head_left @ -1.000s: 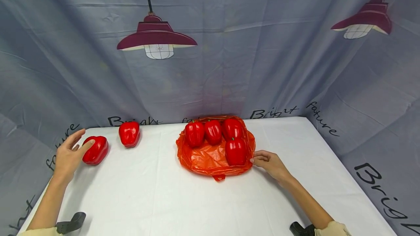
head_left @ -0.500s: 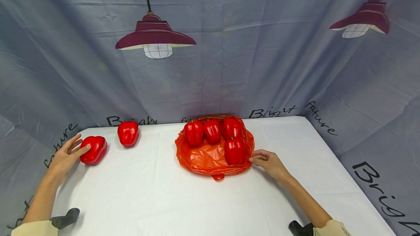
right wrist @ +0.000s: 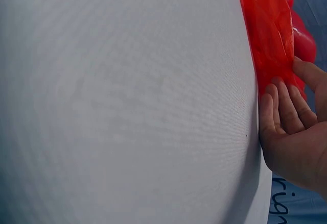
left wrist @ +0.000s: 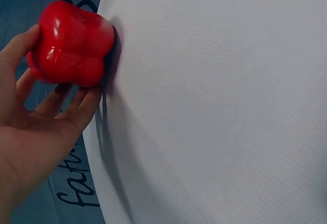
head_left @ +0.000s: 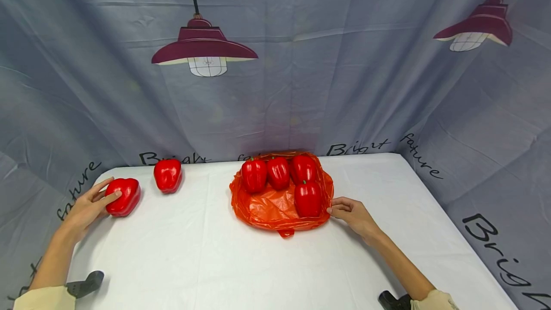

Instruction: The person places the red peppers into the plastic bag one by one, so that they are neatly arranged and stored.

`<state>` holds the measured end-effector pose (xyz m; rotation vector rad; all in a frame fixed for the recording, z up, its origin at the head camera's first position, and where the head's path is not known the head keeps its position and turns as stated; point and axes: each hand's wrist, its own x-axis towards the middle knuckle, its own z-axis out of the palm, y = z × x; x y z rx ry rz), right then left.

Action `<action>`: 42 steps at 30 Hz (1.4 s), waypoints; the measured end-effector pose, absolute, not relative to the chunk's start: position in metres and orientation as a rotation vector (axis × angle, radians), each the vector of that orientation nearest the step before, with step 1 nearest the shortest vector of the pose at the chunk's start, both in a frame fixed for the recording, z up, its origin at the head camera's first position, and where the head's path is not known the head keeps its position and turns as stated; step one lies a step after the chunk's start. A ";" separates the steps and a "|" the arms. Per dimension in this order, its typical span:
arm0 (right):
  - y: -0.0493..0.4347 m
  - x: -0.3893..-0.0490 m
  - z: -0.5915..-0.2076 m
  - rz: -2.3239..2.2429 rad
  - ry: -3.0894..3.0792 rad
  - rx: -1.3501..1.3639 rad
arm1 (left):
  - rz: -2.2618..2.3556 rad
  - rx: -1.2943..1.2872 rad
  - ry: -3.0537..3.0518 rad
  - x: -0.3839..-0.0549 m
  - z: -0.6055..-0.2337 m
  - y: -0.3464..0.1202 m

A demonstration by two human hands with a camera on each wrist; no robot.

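Observation:
At the table's left side, my left hand [head_left: 88,209] holds a red bell pepper [head_left: 123,197], thumb on the near side and fingers around its far side. The left wrist view shows the thumb against one side of this bell pepper [left wrist: 74,45] and the fingers along its lower side. My right hand [head_left: 355,219] pinches the right rim of an orange-red plastic bag [head_left: 273,209]. That bag lies spread wide, with several red bell peppers [head_left: 308,199] inside. Close up in the right wrist view, the right thumb [right wrist: 306,71] is at the bag's edge [right wrist: 265,30] and the fingers lie along its outside.
Another red bell pepper [head_left: 168,176] stands near the back edge, between the left hand and the bag. White cloth [head_left: 193,262] covers the table. A grey printed curtain [head_left: 275,90] hangs right behind it.
My left hand has come in around the left bell pepper, its thumb and fingers now against it. The right hand has stayed at the bag's rim.

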<state>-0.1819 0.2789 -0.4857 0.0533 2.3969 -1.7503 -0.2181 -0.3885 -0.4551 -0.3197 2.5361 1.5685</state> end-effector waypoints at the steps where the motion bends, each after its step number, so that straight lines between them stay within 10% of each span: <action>1: 0.279 -0.182 -0.485 -1.753 2.393 0.051 | 1.566 -0.315 2.547 -0.218 -0.455 -0.388; 42: 0.278 -0.181 -0.482 -1.746 2.392 0.035 | 2.051 0.070 2.207 -0.202 -0.421 -0.111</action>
